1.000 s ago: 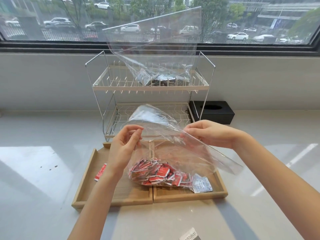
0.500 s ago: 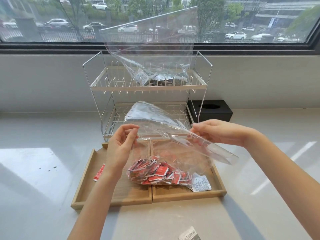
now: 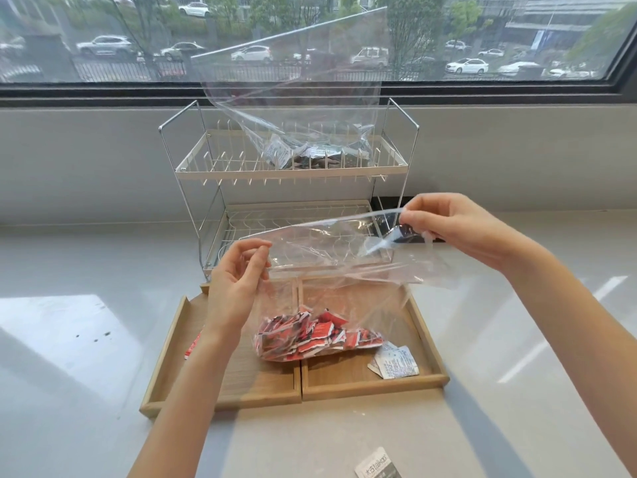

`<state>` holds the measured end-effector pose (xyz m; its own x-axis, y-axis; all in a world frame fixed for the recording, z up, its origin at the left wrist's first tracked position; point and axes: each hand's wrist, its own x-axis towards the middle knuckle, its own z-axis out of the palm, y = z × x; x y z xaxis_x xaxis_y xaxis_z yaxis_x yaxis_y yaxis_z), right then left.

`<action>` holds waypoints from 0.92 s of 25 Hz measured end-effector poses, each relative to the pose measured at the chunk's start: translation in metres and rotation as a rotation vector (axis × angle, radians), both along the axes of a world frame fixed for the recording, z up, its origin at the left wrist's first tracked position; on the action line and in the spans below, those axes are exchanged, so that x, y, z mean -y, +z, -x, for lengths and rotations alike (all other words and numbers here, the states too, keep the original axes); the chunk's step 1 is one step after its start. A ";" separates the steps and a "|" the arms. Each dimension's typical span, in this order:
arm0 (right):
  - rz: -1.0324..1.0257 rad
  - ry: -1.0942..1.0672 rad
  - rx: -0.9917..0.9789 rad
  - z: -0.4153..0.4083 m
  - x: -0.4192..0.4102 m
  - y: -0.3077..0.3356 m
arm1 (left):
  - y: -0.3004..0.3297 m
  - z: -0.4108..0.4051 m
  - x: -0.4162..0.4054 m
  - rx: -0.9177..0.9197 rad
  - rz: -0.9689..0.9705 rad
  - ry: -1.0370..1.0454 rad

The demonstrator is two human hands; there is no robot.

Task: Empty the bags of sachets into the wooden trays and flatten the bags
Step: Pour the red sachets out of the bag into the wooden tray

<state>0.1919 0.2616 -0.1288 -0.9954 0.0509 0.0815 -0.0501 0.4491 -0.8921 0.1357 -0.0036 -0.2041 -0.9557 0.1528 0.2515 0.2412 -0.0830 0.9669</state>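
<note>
A clear plastic bag (image 3: 331, 250) hangs between my hands above two wooden trays. My left hand (image 3: 238, 281) pinches its left top corner and my right hand (image 3: 451, 225) pinches the right top edge, so the mouth is pulled wide. Red sachets (image 3: 310, 336) lie heaped in the bag's bottom, resting across the divide between the left tray (image 3: 172, 343) and the right tray (image 3: 427, 339). White sachets (image 3: 396, 362) lie loose in the right tray. One red sachet (image 3: 193, 346) lies in the left tray, partly behind my forearm.
A two-tier wire rack (image 3: 289, 174) stands behind the trays; its top shelf holds a second clear bag (image 3: 293, 81) with grey sachets. A black box (image 3: 406, 232) sits right of the rack, behind the held bag. A grey packet (image 3: 377, 465) lies at the counter's near edge.
My right hand has lifted and moved right with the bag's edge, stretching the mouth open. The left hand keeps its pinch at almost the same spot.
</note>
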 end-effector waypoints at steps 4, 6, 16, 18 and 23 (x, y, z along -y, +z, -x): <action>-0.214 -0.089 -0.307 0.008 0.006 0.029 | 0.001 0.002 -0.001 -0.034 0.015 0.024; -0.429 -0.103 -0.455 0.010 0.006 0.040 | 0.003 0.005 0.000 -0.040 0.007 0.060; -0.167 -0.250 -0.548 0.011 0.002 -0.005 | 0.001 0.012 0.001 -0.045 -0.047 0.186; 0.023 -0.246 -0.463 0.006 0.002 -0.028 | 0.000 0.014 0.001 -0.049 -0.051 0.196; 0.068 -0.229 -0.054 -0.011 0.025 -0.105 | -0.003 0.016 -0.004 -0.059 -0.085 0.214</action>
<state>0.2028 0.2365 -0.2333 -0.9516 0.2816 0.1231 -0.0026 0.3932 -0.9195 0.1198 0.0001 -0.2069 -0.9472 -0.0759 0.3114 0.3181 -0.1041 0.9423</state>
